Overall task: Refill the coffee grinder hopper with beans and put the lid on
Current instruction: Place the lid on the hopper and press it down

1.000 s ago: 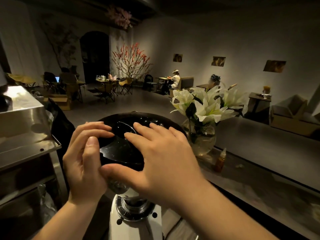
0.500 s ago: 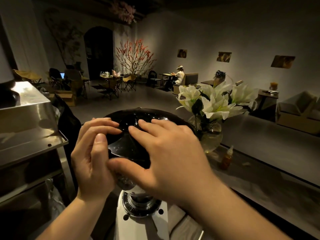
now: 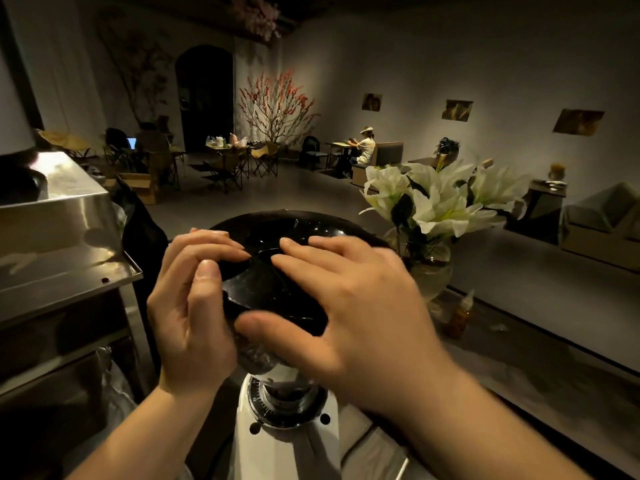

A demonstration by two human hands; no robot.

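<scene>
A white coffee grinder (image 3: 287, 441) stands right below me, with a dark hopper on top. A glossy black round lid (image 3: 277, 237) covers the hopper's mouth. My left hand (image 3: 190, 306) grips the lid's near-left rim, thumb on the edge and fingers curled onto the top. My right hand (image 3: 349, 306) lies flat over the lid's right half, thumb hooked under the near rim. Beans show dimly through the hopper's neck (image 3: 254, 358) between my thumbs.
A steel machine (image 3: 59, 233) stands close on the left. A glass vase of white lilies (image 3: 436, 216) sits just right of the hopper, with a small amber bottle (image 3: 460, 317) beside it on the counter. The café room with tables lies beyond.
Both hands stay on the lid; my left fingers have curled further onto its top. The camera has tilted down slightly.
</scene>
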